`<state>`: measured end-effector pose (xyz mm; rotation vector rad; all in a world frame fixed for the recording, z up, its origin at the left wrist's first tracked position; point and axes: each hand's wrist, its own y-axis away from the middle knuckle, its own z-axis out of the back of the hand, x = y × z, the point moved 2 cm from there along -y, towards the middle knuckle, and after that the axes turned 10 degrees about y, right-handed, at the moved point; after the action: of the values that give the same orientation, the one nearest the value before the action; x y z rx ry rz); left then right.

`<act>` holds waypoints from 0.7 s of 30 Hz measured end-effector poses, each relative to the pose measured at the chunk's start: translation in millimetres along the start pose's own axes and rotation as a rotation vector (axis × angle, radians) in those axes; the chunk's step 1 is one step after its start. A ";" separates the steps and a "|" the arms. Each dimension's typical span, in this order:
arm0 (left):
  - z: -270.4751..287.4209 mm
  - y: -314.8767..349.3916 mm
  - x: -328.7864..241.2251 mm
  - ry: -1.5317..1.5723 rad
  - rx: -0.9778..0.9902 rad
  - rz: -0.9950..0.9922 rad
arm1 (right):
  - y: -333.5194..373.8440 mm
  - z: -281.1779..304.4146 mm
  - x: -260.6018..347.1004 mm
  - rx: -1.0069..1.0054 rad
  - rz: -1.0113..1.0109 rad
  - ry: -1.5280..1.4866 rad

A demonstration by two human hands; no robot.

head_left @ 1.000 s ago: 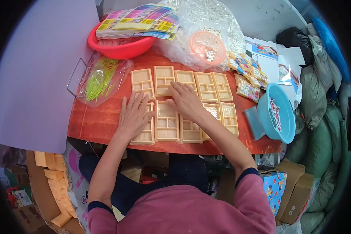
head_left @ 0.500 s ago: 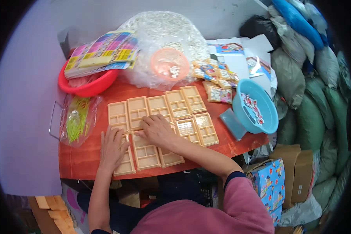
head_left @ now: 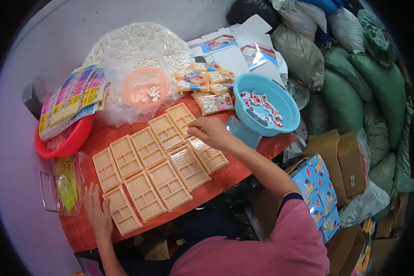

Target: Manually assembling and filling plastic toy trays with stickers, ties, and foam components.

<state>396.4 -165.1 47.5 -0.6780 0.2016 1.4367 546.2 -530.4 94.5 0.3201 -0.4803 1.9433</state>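
Several cream plastic trays with small compartments [head_left: 145, 196] lie side by side in two rows on the red table. My left hand [head_left: 98, 214] rests at the left end of the near row, fingers stretched out beside the end tray [head_left: 123, 211]. Over the right end of the rows is my right hand [head_left: 210, 132], its fingers curled together above a partly covered tray [head_left: 210, 156]. Whatever its fingertips may hold is hidden. Beyond that hand, a blue basin [head_left: 244, 87] holds small red-and-white packets [head_left: 262, 109].
Behind the trays are a pink basket [head_left: 129, 94] with white pieces, a large bag of white pieces [head_left: 138, 41] and filled packs [head_left: 216, 104]. Printed sheets [head_left: 73, 99] top a red basin [head_left: 85, 133]. A bag of yellow-green sticks [head_left: 67, 184] lies left; sacks [head_left: 340, 99] pile right.
My view has turned to the right. My right hand has moved from the middle of the trays to their right end. My left hand has slid off the end tray to its left side.
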 end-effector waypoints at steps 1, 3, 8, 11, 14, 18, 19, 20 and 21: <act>1.6 -0.2 3.0 0.000 -0.029 0.017 | 1.8 1.4 -6.7 -0.003 -0.005 -0.001; 5.2 -3.1 6.3 -0.005 -0.058 0.037 | 2.4 -0.9 -19.2 -0.017 -0.024 -0.068; 10.5 -13.9 8.8 0.089 -0.096 0.070 | -7.1 -7.6 -24.0 0.052 -0.083 -0.107; 15.5 -13.5 11.2 0.067 -0.098 0.062 | -3.3 4.1 -21.0 -0.062 -0.011 -0.079; 19.9 -2.5 28.5 0.106 -0.125 0.080 | 3.9 58.7 -29.4 -0.344 -0.169 -0.090; 21.6 23.8 49.2 0.101 -0.202 0.095 | -2.1 127.0 -142.5 -0.331 -0.430 0.022; 21.9 31.7 52.0 0.101 -0.203 0.101 | -5.0 127.8 -168.7 -0.326 -0.426 0.023; 20.2 37.7 53.4 0.121 -0.212 0.151 | -4.9 125.0 -196.7 -0.206 -0.490 0.163; 18.2 42.6 54.6 0.137 -0.221 0.203 | -4.3 119.1 -222.4 -0.082 -0.548 0.300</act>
<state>359.5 -109.9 20.8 -0.9601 0.2255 1.6224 640.7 -764.0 104.6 0.0877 -0.2393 1.4005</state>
